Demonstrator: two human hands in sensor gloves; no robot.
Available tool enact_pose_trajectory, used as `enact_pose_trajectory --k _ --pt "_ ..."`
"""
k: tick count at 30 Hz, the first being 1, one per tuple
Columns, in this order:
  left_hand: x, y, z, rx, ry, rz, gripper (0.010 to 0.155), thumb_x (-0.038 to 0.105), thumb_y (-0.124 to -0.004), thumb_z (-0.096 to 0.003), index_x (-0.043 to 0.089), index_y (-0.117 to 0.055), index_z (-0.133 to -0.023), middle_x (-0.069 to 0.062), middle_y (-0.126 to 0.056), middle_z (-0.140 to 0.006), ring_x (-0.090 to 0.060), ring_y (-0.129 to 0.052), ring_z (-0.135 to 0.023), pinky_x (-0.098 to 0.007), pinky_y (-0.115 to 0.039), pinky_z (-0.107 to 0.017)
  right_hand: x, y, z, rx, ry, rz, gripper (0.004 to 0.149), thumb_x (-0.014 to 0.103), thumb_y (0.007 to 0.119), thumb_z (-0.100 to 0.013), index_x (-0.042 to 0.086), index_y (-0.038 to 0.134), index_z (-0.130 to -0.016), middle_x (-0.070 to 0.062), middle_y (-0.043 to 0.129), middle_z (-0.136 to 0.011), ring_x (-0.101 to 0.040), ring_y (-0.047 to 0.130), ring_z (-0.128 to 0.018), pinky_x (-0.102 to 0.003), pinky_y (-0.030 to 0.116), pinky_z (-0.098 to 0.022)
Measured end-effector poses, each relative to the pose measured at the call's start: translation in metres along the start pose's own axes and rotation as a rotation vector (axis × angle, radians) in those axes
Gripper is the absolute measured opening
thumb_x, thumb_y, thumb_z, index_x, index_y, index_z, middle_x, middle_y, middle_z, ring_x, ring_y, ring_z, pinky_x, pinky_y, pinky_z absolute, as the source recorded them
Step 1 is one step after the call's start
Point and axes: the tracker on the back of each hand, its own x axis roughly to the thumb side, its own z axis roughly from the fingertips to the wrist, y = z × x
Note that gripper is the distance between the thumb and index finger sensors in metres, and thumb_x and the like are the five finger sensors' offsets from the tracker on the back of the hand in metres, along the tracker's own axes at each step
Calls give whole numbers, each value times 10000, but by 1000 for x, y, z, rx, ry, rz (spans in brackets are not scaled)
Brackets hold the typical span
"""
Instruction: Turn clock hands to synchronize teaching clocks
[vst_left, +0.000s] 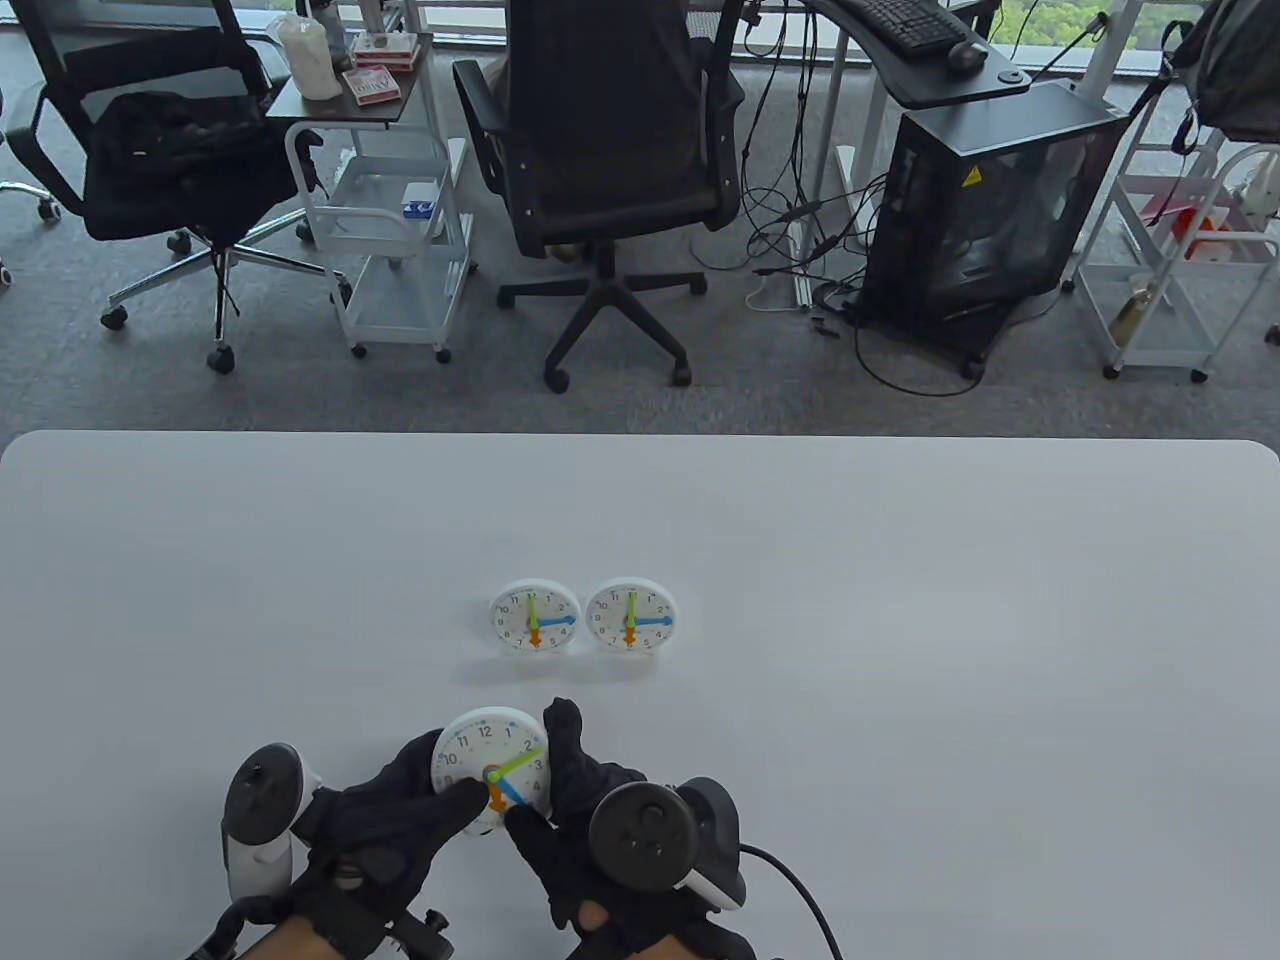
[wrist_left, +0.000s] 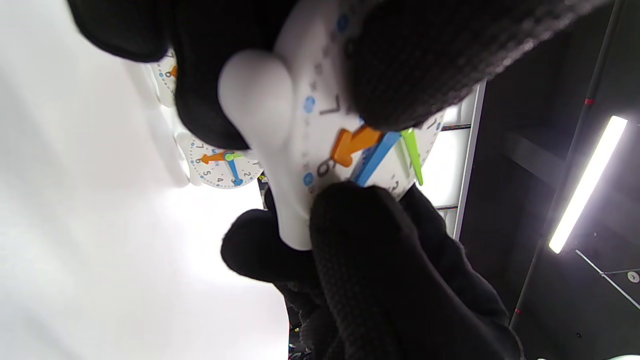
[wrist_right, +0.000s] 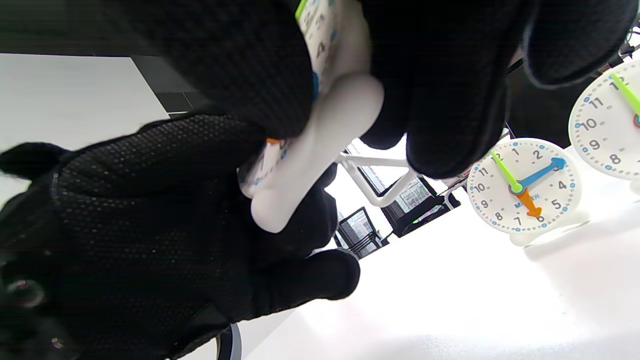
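Two white teaching clocks stand side by side mid-table, the left clock (vst_left: 535, 617) and the right clock (vst_left: 631, 615). Both show green up, blue to the right and orange down. Both hands hold a third clock (vst_left: 490, 765) off the table near the front edge. Its green hand points near 2, its blue hand near 4 and its orange hand near 6. My left hand (vst_left: 445, 790) grips its left rim with the thumb on the face. My right hand (vst_left: 545, 775) grips its right rim, the thumb by the blue hand (wrist_left: 375, 157). The third clock's foot shows in the right wrist view (wrist_right: 330, 120).
The white table (vst_left: 900, 600) stretches wide on all sides of the clocks. Beyond its far edge are office chairs (vst_left: 610, 150), a white cart (vst_left: 390, 230) and a computer tower (vst_left: 990, 200). A cable (vst_left: 800, 900) trails from the right tracker.
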Motion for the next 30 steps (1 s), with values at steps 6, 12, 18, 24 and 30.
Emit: enact_pose_trajectory --k 6,12,18,24,30 --pt "-1 0 0 -3 1 2 564 398 -922 -477 188 -697 -950 -43 -1009 -769 -330 -1029 -561 -650 -701 -565 0 -1 0 -9 -5 -1 839 321 828 -492 -200 388 -982 -180 850 -761 -358 1010 -520 -657 719 -482" --pt "-1 0 -1 -6 -5 -10 563 399 -920 -478 193 -695 -951 -42 -1001 -777 -331 -1024 -570 -651 -695 -569 1 -1 1 -23 -10 21 812 313 815 -497 -211 414 -970 -184 872 -740 -350 1025 -493 -653 731 -472" --pt "-1 0 -1 -8 -6 -8 563 400 -918 -480 193 -693 -952 -38 -1001 -775 -329 -1024 -569 -650 -696 -569 1 -3 1 -51 -17 11 751 302 768 -509 -206 453 -962 -179 898 -710 -339 1038 -461 -643 745 -462" --pt "-1 -2 -1 -25 -15 15 565 404 -915 -482 192 -689 -954 -38 -999 -778 -323 -1026 -570 -651 -697 -569 1 -8 3 -119 -43 9 689 318 752 -513 -196 566 -934 -159 952 -636 -310 1067 -381 -621 779 -433" --pt "-1 -2 -1 -33 -23 15 566 408 -913 -484 194 -686 -956 -35 -997 -781 -323 -1026 -576 -651 -696 -571 0 -10 4 -152 -55 15 664 329 750 -512 -182 625 -918 -144 973 -602 -296 1078 -344 -607 795 -420"
